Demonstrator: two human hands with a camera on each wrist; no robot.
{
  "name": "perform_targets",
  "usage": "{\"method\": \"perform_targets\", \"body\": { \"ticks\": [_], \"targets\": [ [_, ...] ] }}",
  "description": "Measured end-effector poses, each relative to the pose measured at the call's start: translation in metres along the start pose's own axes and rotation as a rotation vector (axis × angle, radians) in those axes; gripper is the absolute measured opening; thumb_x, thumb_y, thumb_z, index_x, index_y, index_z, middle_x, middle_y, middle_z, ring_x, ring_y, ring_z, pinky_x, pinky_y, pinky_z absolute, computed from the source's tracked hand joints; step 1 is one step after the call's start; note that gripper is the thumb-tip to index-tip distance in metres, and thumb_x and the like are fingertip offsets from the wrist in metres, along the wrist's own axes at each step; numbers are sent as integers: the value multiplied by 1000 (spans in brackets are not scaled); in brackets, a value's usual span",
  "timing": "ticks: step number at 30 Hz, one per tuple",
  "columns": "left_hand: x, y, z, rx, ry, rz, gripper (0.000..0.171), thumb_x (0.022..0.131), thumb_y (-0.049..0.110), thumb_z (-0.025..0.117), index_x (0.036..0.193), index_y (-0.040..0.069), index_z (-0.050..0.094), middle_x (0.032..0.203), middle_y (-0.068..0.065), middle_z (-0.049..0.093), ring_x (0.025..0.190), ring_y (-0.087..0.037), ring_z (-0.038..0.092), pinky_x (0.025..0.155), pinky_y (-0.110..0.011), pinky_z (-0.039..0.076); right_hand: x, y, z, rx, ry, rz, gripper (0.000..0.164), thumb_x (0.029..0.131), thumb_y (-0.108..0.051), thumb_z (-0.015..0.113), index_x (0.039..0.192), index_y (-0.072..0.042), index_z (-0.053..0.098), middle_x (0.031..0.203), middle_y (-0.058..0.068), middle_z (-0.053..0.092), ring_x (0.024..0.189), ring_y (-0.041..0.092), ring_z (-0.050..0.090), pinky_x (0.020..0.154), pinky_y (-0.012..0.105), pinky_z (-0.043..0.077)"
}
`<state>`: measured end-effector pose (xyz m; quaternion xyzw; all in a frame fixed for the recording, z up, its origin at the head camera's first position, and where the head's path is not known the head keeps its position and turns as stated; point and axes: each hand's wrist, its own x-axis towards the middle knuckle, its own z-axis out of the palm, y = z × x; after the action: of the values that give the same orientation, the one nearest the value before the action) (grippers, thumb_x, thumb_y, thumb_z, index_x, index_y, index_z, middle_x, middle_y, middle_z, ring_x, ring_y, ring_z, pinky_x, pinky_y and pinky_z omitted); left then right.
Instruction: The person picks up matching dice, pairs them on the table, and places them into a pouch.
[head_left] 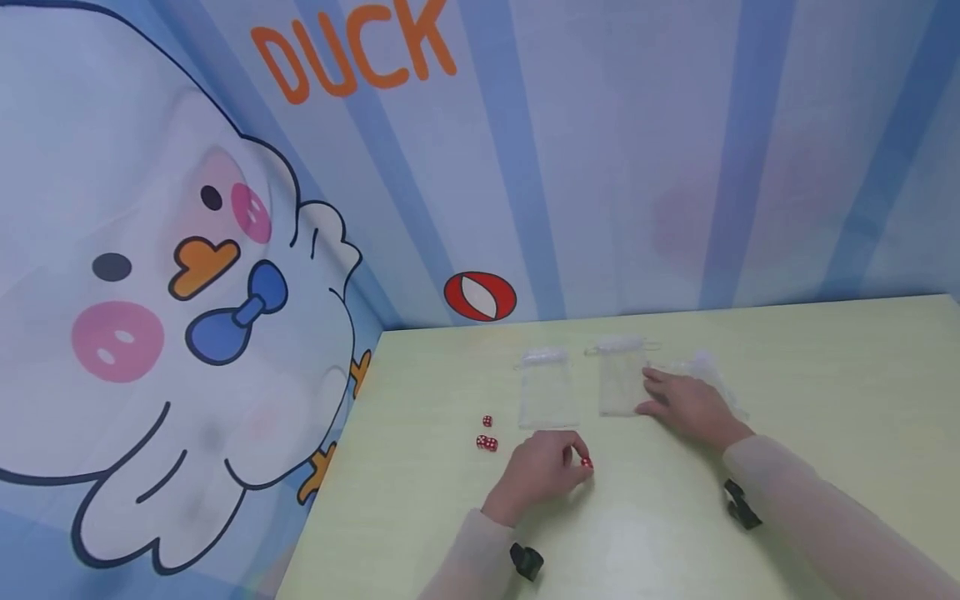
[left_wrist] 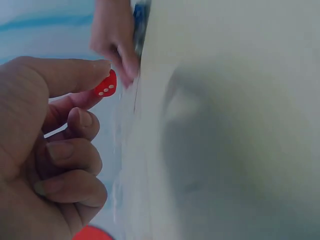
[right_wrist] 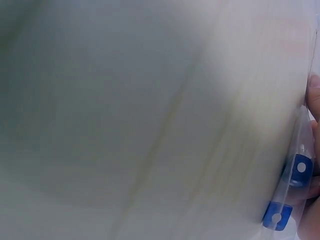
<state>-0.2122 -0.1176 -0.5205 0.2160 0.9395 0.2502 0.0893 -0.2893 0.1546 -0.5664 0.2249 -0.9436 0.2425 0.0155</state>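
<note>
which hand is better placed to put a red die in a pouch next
Probably the left hand: it pinches a red die, close to the left drawstring pouch. The right hand is at the middle drawstring pouch and shows no red die.

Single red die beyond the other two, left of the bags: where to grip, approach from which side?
I'd pinch the single red die across its left and right faces, coming down from above. It's a small cube on the table with bare surface to either side; the other two dice sit together on its near side, so a near-far pinch looks tighter.
</note>
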Motion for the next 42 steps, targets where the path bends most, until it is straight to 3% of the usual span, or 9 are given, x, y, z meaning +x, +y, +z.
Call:
{"method": "perform_targets", "body": {
  "ticks": [7,15,29,37,42],
  "targets": [
    [-1,38,28,140,-57,164,5,87,28,72,92,26,72,57,16,46,51,3,41,44,-17,34,2,-2,-1,-21,18,-10,56,93,-35,69,131,5,60,142,21,50,119,46,54,89,54,48],
    [-5,62,46,252,-82,193,4,85,32,73,87,34,70,59,20,45,53,6,41,45,-17,32,1,-3,5,-37,37,-8,54,93,-38,68,127,4,64,140,20,52,114,45,58,83,52,50],
    [-6,68,59,298,-111,201,6,84,31,72,82,35,68,64,23,47,54,4,41,45,-18,31,1,-1,6,-56,60,-24,52,92,-37,68,125,3,65,140,20,52,101,44,63,67,46,53],
    [-5,64,64,276,-111,185,2,84,36,71,85,35,69,64,23,48,54,4,42,46,-18,32,3,-1,6,-63,41,-15,52,93,-38,68,124,2,66,141,20,52,102,44,62,66,45,52],
    [-7,62,58,236,-100,178,16,88,47,69,94,33,72,61,21,50,57,5,44,49,-16,33,3,0,6,-65,35,-2,53,93,-38,68,127,3,64,142,19,51,108,45,60,72,49,53]
  ]
}}
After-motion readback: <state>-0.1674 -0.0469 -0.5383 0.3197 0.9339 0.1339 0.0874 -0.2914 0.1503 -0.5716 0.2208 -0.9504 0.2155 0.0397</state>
